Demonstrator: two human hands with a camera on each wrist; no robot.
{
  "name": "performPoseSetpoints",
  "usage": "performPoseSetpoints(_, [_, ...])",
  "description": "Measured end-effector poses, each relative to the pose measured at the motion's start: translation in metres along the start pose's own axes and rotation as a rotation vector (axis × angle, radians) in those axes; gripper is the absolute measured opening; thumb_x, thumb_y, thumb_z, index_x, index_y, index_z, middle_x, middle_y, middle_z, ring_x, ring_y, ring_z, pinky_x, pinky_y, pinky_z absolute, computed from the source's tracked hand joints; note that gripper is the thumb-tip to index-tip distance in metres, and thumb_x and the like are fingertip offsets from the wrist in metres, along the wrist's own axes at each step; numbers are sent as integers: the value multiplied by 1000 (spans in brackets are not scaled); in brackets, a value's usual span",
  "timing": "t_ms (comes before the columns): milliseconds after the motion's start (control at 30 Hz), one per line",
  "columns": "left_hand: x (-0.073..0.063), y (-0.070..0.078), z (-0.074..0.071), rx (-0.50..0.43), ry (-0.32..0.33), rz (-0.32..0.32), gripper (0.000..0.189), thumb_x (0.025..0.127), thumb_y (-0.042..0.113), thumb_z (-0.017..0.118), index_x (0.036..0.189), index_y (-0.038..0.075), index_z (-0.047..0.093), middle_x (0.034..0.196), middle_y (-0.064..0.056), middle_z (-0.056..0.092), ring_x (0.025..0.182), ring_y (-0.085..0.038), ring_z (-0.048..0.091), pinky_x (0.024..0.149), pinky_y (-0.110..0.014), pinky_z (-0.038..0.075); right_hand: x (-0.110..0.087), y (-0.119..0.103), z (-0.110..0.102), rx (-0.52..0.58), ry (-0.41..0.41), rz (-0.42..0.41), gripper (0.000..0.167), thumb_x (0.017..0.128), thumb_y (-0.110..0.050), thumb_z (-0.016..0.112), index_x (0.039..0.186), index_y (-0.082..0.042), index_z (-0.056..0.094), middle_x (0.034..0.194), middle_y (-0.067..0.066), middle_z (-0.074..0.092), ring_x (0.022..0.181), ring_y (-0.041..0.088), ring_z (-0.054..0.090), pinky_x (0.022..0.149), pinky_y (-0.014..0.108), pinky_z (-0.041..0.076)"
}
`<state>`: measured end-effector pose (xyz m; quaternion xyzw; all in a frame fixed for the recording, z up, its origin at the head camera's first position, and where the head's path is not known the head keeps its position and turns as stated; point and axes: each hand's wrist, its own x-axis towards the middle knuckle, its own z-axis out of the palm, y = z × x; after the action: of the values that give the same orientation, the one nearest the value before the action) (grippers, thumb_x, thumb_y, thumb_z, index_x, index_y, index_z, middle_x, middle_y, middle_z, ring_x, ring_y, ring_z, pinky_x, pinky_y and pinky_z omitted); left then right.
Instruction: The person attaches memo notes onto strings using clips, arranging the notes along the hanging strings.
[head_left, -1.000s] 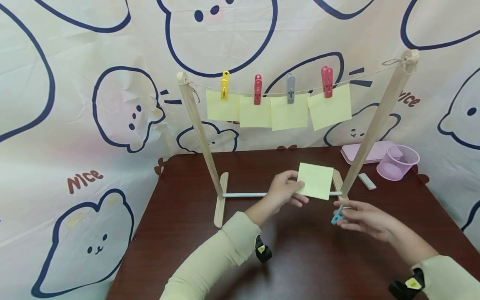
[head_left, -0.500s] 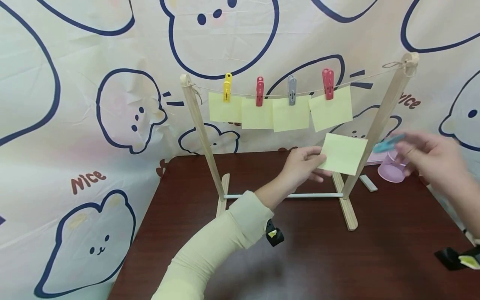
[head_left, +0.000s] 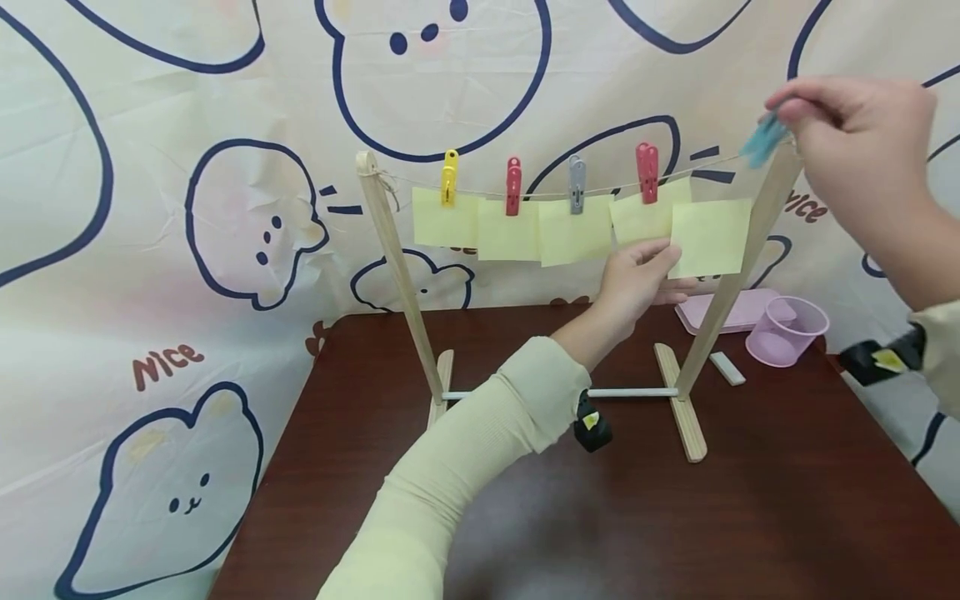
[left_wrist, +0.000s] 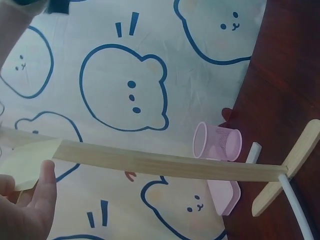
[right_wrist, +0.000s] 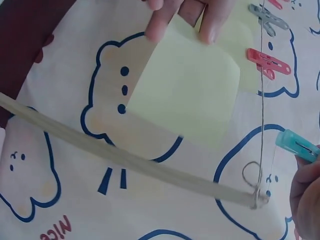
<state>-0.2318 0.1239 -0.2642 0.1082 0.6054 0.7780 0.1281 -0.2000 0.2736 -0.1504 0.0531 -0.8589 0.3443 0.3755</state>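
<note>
My left hand (head_left: 637, 279) pinches a yellow sticky note (head_left: 710, 239) by its left edge, just below the string (head_left: 720, 162) and partly in front of a hung note (head_left: 651, 215). Up by the right post's top, my right hand (head_left: 870, 142) pinches a blue clothespin (head_left: 765, 140) between thumb and fingers. The right wrist view has that clothespin (right_wrist: 297, 145) beside the string, not clamped on it. Several notes hang in a row under a yellow clothespin (head_left: 449, 177), a red clothespin (head_left: 513, 186), a grey clothespin (head_left: 577, 184) and another red clothespin (head_left: 647, 172).
The string runs between a left wooden post (head_left: 401, 267) and a right wooden post (head_left: 738, 275), joined low by a white rod (head_left: 630, 392). Behind the right post are a pink cup (head_left: 787, 333), a pink case (head_left: 693, 312) and a white block (head_left: 727, 368) on the dark table (head_left: 600, 517).
My left hand has raised the note from near the rod to just under the string. My right hand has lifted the blue clothespin up and right, to the string by the right post's top.
</note>
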Motion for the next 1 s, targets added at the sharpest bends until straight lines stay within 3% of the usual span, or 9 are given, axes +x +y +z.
performPoseSetpoints(100, [3,3,3,-15,-2,4,29,94,13,55,120,3,60,105,-4,66,79,-27,68,64,-30,55,11,-5,9,-45,-22,2,35,93,-29,53,108,-1,68,95,-16,66,73,-5,49,65,5,40])
performPoseSetpoints(233, [7,6,6,-36,-2,7,30,94,13,56,121,3,60,106,-5,66,80,-27,68,67,-34,55,17,-7,14,-122,-129,87,39,94,-34,50,115,-5,65,113,6,64,79,4,50,57,4,40])
performPoseSetpoints(467, [8,9,7,-64,10,9,29,93,12,56,120,2,60,108,-4,65,81,-29,67,61,-32,55,13,0,12,-233,-305,185,44,95,-41,44,127,-13,58,130,13,51,85,28,46,38,27,43])
performPoseSetpoints(600, [9,9,6,-68,8,5,30,93,13,57,120,3,60,106,-4,66,81,-28,67,62,-32,55,12,3,13,-236,-336,177,43,96,-37,44,129,-11,55,131,15,50,99,33,50,61,27,53])
performPoseSetpoints(667, [9,9,6,-73,4,1,30,92,14,57,120,4,61,104,-4,67,81,-28,67,63,-33,55,12,4,13,-236,-353,162,43,96,-35,44,131,-11,53,131,17,50,103,36,49,64,22,52])
performPoseSetpoints(733, [10,9,4,-80,-5,3,29,92,13,57,120,4,61,102,-5,67,82,-28,67,63,-33,55,13,3,12,-238,-383,151,45,97,-36,43,134,-13,50,129,21,50,95,34,53,62,22,52])
performPoseSetpoints(833, [10,8,0,-96,-20,18,31,92,11,57,122,4,59,101,-6,68,85,-29,67,65,-33,55,14,4,11,-241,-437,136,48,97,-40,42,140,-18,42,108,24,61,65,27,53,38,23,39])
performPoseSetpoints(933, [8,4,-6,-115,-31,42,34,91,8,59,124,3,57,101,-8,67,90,-30,65,69,-33,55,13,5,9,-232,-478,114,52,97,-41,40,145,-23,31,88,22,63,47,21,48,38,26,38])
performPoseSetpoints(1000, [4,0,-11,-116,-43,62,36,90,7,60,125,3,56,102,-10,66,92,-30,65,72,-34,54,9,7,8,-214,-484,89,56,97,-40,39,147,-25,21,100,22,63,47,12,49,41,21,40])
